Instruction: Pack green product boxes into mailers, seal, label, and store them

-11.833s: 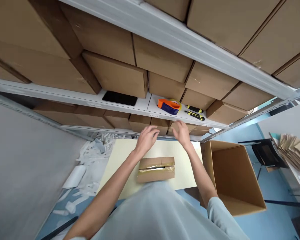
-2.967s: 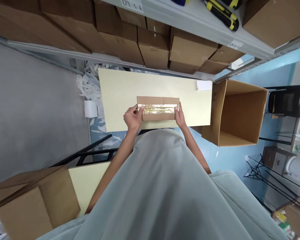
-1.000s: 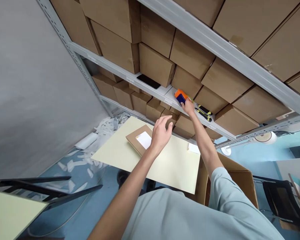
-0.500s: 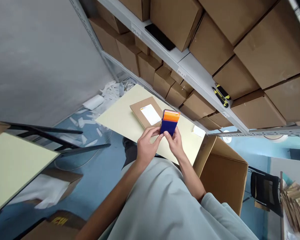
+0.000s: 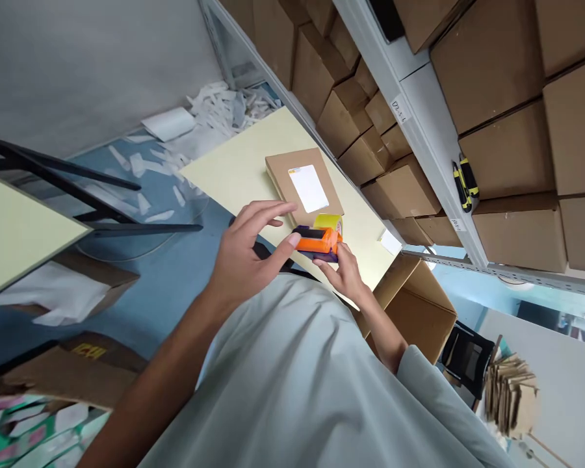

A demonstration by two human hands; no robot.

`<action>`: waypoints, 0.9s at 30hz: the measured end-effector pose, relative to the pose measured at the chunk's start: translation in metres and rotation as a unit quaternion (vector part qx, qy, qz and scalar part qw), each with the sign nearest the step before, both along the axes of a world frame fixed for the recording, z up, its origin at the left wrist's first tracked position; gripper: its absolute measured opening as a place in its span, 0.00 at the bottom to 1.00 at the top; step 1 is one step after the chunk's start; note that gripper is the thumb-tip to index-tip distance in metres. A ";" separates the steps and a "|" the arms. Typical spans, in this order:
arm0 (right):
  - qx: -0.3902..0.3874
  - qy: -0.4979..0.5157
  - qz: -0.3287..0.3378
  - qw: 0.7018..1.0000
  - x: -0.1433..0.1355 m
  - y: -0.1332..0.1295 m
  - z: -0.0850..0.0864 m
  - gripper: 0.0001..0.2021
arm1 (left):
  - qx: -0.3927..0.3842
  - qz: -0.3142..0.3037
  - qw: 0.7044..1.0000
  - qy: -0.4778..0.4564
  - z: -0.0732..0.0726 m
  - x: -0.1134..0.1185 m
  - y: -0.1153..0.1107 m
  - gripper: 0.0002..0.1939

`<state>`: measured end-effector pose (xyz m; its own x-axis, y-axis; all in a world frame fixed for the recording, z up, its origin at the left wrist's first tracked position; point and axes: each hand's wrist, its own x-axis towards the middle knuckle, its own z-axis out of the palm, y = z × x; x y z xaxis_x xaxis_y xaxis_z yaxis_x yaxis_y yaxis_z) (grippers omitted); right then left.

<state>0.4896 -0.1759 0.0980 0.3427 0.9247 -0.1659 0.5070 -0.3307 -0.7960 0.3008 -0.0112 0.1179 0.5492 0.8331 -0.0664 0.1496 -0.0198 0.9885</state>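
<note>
My right hand (image 5: 344, 276) grips an orange and blue tape dispenser (image 5: 318, 242) from below, over the near edge of the pale yellow table (image 5: 234, 168). My left hand (image 5: 247, 252) has its fingers spread, its thumb touching the dispenser's orange end. Just beyond the dispenser a flat brown cardboard box (image 5: 283, 179) lies on the table, with a white label (image 5: 309, 188) on its top face.
Grey shelving (image 5: 422, 104) packed with brown cartons runs along the right; yellow-black utility knives (image 5: 463, 185) lie on a shelf. A big open carton (image 5: 414, 305) stands right of the table. White paper scraps (image 5: 214, 117) litter the blue floor. Another table (image 5: 10, 234) is at left.
My right hand took the tape dispenser off the shelf and brought it down over the table's near edge. The dispenser now lies level, and my left hand has opened beside it.
</note>
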 end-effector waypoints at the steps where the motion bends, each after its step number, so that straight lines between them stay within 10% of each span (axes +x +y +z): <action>1: 0.003 -0.015 0.022 1.000 0.003 0.000 0.002 0.20 | 0.009 -0.011 1.000 0.000 0.004 -0.002 0.003 0.25; 13: 0.017 -0.195 0.265 0.944 0.029 -0.009 0.006 0.22 | 0.151 -0.083 0.983 -0.068 -0.007 -0.028 0.001 0.07; 21: 0.000 -0.191 0.308 0.932 0.028 -0.014 0.013 0.22 | 0.167 -0.045 0.983 -0.062 -0.007 -0.038 -0.014 0.08; 27: -0.067 -0.186 0.298 0.934 0.021 -0.020 -0.004 0.20 | 0.077 -0.010 0.997 -0.003 -0.050 -0.039 -0.034 0.10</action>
<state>0.5108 -0.1960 0.0945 -0.1694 0.9489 -0.2662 0.8665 0.0147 -0.4990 0.2620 -0.0451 0.0680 0.5662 0.8217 0.0651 0.1419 -0.1750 0.9743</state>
